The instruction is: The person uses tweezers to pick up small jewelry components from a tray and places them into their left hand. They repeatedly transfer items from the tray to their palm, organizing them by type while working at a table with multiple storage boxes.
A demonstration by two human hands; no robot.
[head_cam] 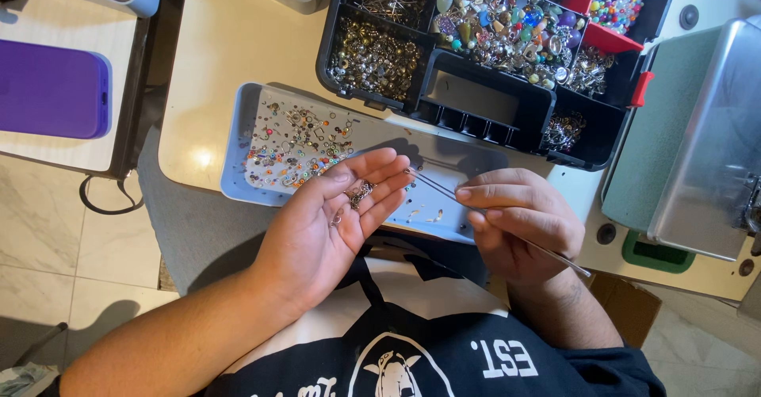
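My left hand (pixel 333 223) lies palm up over the near edge of a pale blue tray (pixel 238 139), fingers apart, with a few small silver metal pieces (pixel 358 195) resting on the palm and fingers. My right hand (pixel 515 223) pinches a pair of thin metal tweezers (pixel 432 187). The tweezer tips point left toward the left fingertips, just short of the pieces. Loose coloured beads and small rings (pixel 297 139) are scattered in the left half of the tray.
A black compartment organiser (pixel 483 100) with red clasps holds pins, silver findings and coloured beads behind the tray. A metal case with a green lining (pixel 697 135) stands at the right. A purple flat item (pixel 51 88) lies on the left table.
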